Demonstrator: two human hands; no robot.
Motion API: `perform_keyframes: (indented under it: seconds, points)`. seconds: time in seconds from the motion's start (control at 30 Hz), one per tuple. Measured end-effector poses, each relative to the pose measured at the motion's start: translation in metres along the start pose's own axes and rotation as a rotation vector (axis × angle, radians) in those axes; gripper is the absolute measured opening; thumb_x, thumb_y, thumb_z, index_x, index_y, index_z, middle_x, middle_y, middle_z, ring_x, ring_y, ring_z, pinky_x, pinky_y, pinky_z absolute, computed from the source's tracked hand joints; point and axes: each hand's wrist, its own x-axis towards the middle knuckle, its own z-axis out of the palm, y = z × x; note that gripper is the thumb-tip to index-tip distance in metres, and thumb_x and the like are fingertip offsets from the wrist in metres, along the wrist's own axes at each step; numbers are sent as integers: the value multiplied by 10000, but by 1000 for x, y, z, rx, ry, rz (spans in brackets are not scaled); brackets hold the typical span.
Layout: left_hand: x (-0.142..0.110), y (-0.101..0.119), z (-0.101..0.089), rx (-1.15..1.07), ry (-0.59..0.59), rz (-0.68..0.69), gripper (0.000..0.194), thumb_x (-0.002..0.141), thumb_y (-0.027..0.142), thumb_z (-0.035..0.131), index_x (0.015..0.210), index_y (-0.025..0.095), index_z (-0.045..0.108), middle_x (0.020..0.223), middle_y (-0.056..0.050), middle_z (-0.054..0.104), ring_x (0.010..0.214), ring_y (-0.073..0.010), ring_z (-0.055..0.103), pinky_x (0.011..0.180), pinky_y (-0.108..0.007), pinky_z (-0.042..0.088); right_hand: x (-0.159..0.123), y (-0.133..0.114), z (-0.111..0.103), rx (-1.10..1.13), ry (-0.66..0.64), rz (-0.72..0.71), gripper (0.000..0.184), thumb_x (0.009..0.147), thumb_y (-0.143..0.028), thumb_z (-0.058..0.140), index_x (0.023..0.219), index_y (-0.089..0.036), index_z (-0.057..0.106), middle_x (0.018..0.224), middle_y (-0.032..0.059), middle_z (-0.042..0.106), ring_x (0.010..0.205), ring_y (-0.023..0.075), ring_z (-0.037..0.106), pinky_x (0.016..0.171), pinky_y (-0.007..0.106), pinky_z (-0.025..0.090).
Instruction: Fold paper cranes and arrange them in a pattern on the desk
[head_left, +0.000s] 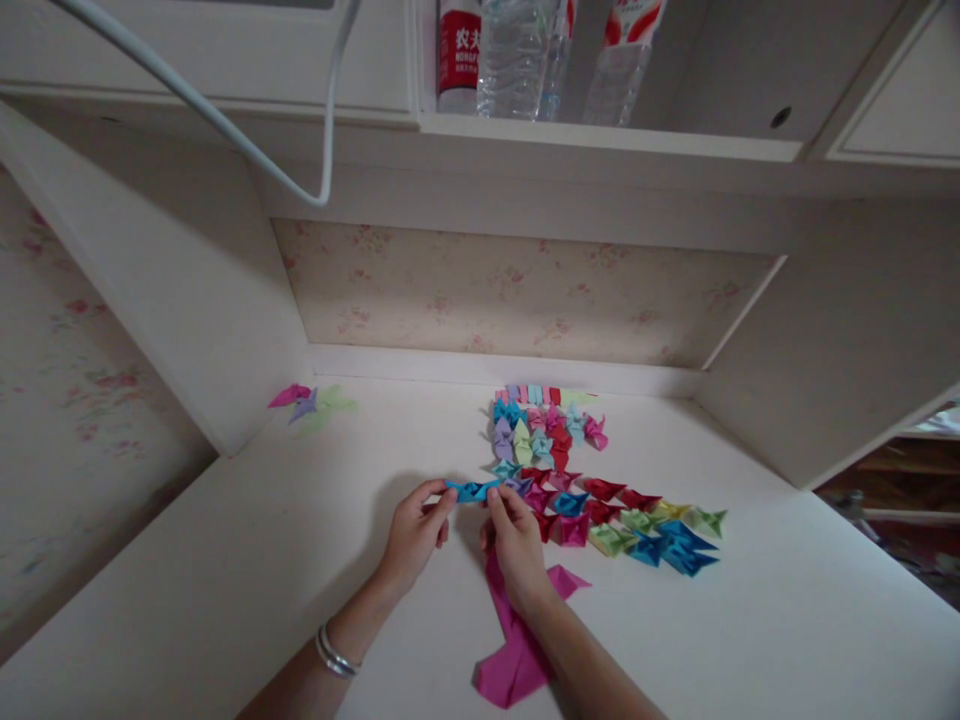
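Note:
My left hand (415,532) and my right hand (516,540) together pinch a small blue folded paper piece (471,490), one hand at each end, just above the white desk (225,570). A silver bracelet circles my left wrist. Under my right forearm lies a strip of pink paper (517,655). Beyond my hands spreads a pile of several small folded paper pieces (570,470) in red, blue, green, yellow, pink and purple.
A few folded pieces (304,400), pink, purple and pale green, lie at the back left by the desk's side wall. Water bottles (517,55) stand on the shelf overhead. A white cable (225,120) hangs at the upper left. The desk's right edge drops off.

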Motion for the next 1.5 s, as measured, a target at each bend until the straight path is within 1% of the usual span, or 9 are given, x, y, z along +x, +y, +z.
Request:
perform_keyframes:
  seconds: [0.1,0.27,0.5,0.67,0.77,0.97,1.07,1.23,1.5]
  points:
    - [0,-1,0,-15,5,-4,401,764,506,621,934,143,613,410,65,462,359,-85,403,362,-182,301,1,0,-2,-9,10,-1,379,815,-576,547,856,-198,551,425,-70,460,349,103,411,351,199,274]
    - [3,-2,-1,-11,44,5,386,749,502,639,898,146,632,407,67,451,361,-83,390,362,-186,278,1,-1,-3,-28,-26,-2,426,810,-621,515,811,-197,556,412,-62,460,341,108,395,357,212,282]
    - [3,-1,-2,-18,73,-3,406,748,496,645,924,130,637,447,75,425,393,-73,367,376,-187,252,2,-1,-4,-68,-41,-22,382,835,-564,522,806,-187,583,417,-59,472,358,103,409,385,207,293]
    - [5,2,-2,-33,94,-34,455,720,521,662,939,122,653,473,70,434,403,-70,363,382,-193,239,3,-1,-4,-59,-35,-21,392,819,-571,537,814,-185,601,422,-55,483,364,108,414,389,216,292]
    - [5,4,-2,-47,91,-59,474,706,539,664,926,119,666,448,75,415,395,-70,352,382,-194,227,3,-1,-4,-66,-27,-19,408,806,-587,543,808,-183,607,418,-54,473,365,111,413,387,219,286]
    - [6,4,-2,-109,74,-56,483,690,533,682,929,114,663,470,73,429,393,-61,329,378,-197,220,4,1,-4,-65,3,-41,392,799,-570,562,806,-181,611,556,-26,547,397,97,416,385,220,277]
    - [6,2,-3,-125,67,-59,460,703,517,679,928,116,658,495,66,442,403,-57,329,379,-193,219,5,2,-4,-70,6,-30,402,786,-578,570,792,-178,609,585,-17,560,397,96,420,377,219,277]
    - [7,-1,-4,-116,66,-57,440,721,494,674,942,115,653,492,69,430,414,-59,326,382,-190,225,5,1,-4,-60,17,-37,398,789,-572,568,772,-175,599,592,-23,545,397,88,425,376,212,290]
    - [7,0,-3,-105,63,-38,415,711,500,678,906,134,670,492,71,434,416,-59,328,387,-197,219,4,-1,-4,-70,6,-26,410,783,-589,565,750,-181,585,506,-51,484,381,91,403,371,215,281]
